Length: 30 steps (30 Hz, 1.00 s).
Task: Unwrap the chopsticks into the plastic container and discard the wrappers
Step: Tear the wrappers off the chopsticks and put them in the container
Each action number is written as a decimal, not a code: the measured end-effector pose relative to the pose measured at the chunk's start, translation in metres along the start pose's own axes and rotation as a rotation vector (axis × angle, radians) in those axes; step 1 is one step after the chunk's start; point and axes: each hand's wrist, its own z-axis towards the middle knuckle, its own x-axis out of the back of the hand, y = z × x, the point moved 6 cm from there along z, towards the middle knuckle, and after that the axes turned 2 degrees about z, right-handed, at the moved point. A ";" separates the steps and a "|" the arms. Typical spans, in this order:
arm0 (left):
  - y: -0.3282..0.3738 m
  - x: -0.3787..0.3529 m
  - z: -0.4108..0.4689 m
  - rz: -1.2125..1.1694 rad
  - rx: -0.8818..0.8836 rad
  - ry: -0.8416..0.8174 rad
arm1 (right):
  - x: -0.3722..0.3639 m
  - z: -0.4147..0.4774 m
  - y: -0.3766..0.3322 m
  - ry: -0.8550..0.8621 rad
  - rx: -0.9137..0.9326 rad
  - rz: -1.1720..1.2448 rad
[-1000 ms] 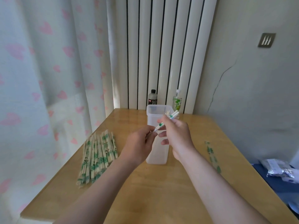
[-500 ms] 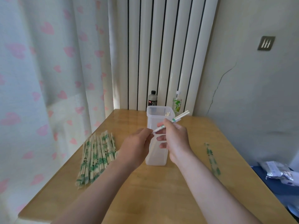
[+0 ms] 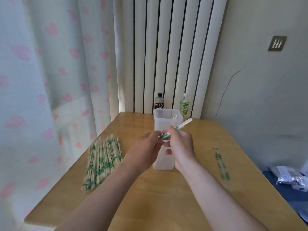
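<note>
Over the front of the plastic container (image 3: 162, 164), the right hand (image 3: 180, 147) pinches a pair of chopsticks (image 3: 184, 123) between thumb and curled fingers. The bare pale wood ends poke out up and to the right, near the container's rim. The left hand (image 3: 145, 150) grips the lower end of the wrapper (image 3: 162, 136), fingers curled round it. Both hands are close together and the pair slants between them. How much of the pair sits inside the sleeve is hidden by the fingers, so I cannot tell.

Progress, as a judgement: early.
- Done: a few bare sticks (image 3: 175, 116) stand in the container's back right corner. One empty wrapper (image 3: 222, 165) lies flat on the table (image 3: 166, 197), well apart to the right.
- In hand: this pair, half stripped and not yet dropped in.
- Left: the big pile of wrapped chopsticks (image 3: 103, 157) to the left of the container looks untouched. No bin is in view, so the wrappers are not properly discarded.

Materials:
- The wrapper is thin, white with green print; paper or film, unclear through blur.
- The sticks are slim, light and squared at the exposed end.
- The container is frosted, translucent plastic, tall, squarish with rounded corners and no lid.
- The pile is long narrow sleeves with green print, loosely fanned.
- The tabletop is glossy light wood.
- Behind the container stand a dark bottle (image 3: 159, 102) and a green-labelled bottle (image 3: 185, 105).
</note>
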 end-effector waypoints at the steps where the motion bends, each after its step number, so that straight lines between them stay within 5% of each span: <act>1: 0.003 -0.001 0.002 -0.015 -0.015 0.004 | -0.002 0.000 0.001 -0.024 0.004 -0.002; 12: -0.020 0.011 -0.005 0.046 -0.037 0.026 | 0.052 0.026 -0.027 0.097 0.082 0.324; 18: -0.083 0.024 -0.023 -0.084 0.564 0.075 | 0.079 0.039 -0.065 0.239 0.231 0.457; 21: -0.085 0.029 -0.025 -0.250 0.725 0.137 | 0.083 0.051 -0.090 0.296 0.320 0.462; 26: -0.068 0.026 -0.017 -0.426 0.742 0.172 | 0.073 0.062 -0.126 0.372 0.573 0.164; 30: -0.057 0.022 -0.010 -0.473 0.744 0.168 | 0.041 0.073 -0.113 0.273 0.626 -0.277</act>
